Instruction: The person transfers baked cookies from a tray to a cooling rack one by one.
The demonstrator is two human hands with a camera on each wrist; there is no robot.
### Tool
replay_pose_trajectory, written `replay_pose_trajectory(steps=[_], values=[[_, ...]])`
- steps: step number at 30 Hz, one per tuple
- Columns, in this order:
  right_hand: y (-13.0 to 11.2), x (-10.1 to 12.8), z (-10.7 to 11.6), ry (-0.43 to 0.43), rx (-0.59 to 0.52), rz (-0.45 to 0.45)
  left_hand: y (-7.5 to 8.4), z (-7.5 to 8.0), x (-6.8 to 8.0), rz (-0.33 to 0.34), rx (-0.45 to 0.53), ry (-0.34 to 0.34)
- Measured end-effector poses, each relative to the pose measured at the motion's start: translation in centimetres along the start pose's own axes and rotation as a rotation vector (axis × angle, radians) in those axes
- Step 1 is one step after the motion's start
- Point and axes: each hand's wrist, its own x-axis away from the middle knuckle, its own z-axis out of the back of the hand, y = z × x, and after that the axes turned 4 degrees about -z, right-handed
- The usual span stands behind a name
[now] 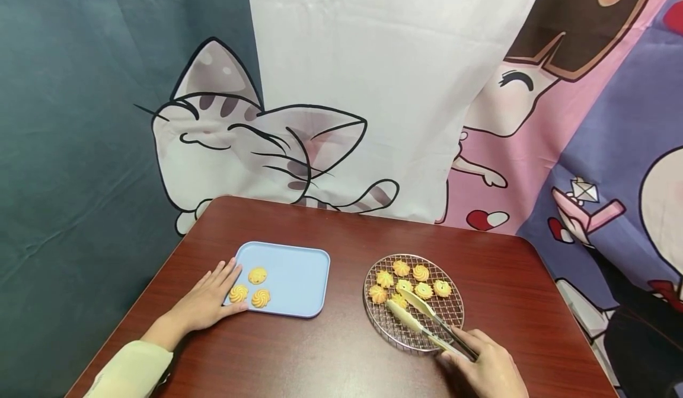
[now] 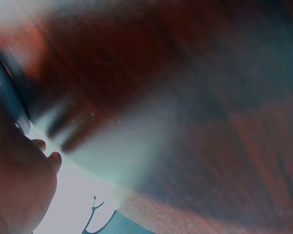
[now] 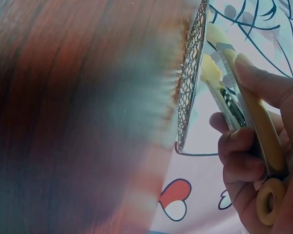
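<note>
Tongs (image 1: 427,321) gripped in right hand (image 1: 488,368), tips apart over cookies (image 1: 408,285) on wire rack (image 1: 450,315), table's (image 1: 347,356) right side. Left hand (image 1: 208,297) flat, fingers straight, touching blue tray (image 1: 299,279) w/ 3 cookies.

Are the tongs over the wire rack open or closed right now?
Open: the tongs, gripped by the right hand, have tips spread apart above the cookies on the wire rack.

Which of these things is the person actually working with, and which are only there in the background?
In use:
tongs in the right hand
cookies on the wire rack
blue tray with three cookies, touched by the left hand

Just there:
wooden table
cartoon curtains
</note>
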Motion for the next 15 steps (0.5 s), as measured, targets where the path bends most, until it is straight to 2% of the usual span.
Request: replay_pose_trajectory(steps=[15], values=[[-0.53,-0.12,0.43,0.037,-0.023,0.038,0.22,0.35,0.08,0.006,0.004,-0.019]])
